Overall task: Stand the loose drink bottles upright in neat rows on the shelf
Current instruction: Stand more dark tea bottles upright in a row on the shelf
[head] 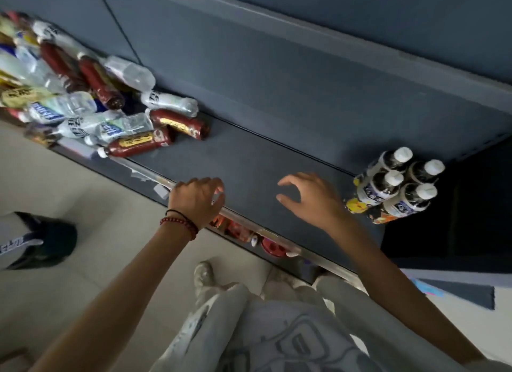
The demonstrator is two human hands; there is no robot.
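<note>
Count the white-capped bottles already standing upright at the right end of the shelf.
4, in a tight two-by-two block on the shelf: back left, back right, front left, front right. Others may be hidden behind them.

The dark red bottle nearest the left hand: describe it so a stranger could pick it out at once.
On the dark shelf, find the heap of fallen bottles at its left end. The dark red bottle lies along the front edge, white cap leftward, yellow label up, lowest of the pile.

No text legible: labels on loose bottles [83,94] and upright bottles [393,186] too blurred.
</note>
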